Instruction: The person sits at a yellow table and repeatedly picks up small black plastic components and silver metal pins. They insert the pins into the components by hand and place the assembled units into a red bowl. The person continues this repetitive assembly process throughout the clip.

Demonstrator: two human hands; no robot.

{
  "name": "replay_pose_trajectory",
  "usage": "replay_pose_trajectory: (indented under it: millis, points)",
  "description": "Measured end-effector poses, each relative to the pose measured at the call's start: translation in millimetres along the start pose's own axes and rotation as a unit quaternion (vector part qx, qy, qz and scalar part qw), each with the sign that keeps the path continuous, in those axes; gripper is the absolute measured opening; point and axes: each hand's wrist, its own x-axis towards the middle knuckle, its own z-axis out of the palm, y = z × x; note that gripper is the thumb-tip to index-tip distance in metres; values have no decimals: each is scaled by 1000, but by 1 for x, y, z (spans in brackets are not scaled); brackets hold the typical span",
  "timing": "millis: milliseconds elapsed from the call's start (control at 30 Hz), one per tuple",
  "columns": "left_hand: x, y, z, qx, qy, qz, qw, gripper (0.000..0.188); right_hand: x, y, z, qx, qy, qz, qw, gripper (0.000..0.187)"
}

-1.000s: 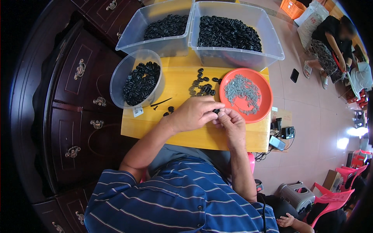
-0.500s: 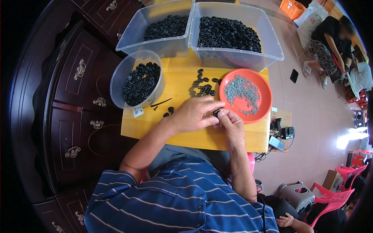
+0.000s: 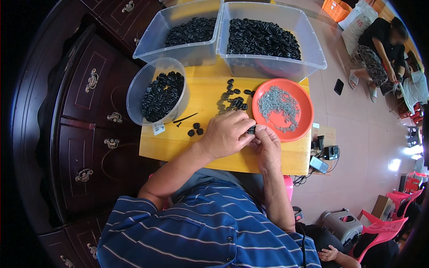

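Over the front of the yellow table, my left hand [image 3: 225, 135] and my right hand [image 3: 269, 145] meet, fingertips pinching a small black oval plastic part [image 3: 251, 130] between them. My fingers cover most of it. Just beyond my hands lies a loose cluster of similar black oval parts [image 3: 237, 103]. Several more black pieces [image 3: 196, 130] rest left of my left hand. A red-orange plate [image 3: 306, 118] holding many small grey metal pins [image 3: 279, 105] stands beyond my right hand.
A round clear tub [image 3: 134, 91] of black parts stands at left. Two clear bins [image 3: 178, 56] with more are at the back. A thin black stick [image 3: 185, 117] lies near the tub. Dark wooden drawers [image 3: 85, 129] flank the table's left. A person [image 3: 380, 49] sits far right.
The black part has turned between my fingertips, and my left fingers have curled further over it. My left hand has shifted slightly, showing more of the pieces beside it.
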Motion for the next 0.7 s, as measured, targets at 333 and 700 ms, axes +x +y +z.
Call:
replay_pose_trajectory:
  millis: [333,700]
  points:
    - [0,-2,1,-20,8,15,1000,23,1,4,-4,-55,-2,-19,998,21]
    - [-7,-4,-1,-50,-4,-20,999,25,1,5,1,-105,3,-55,993,18]
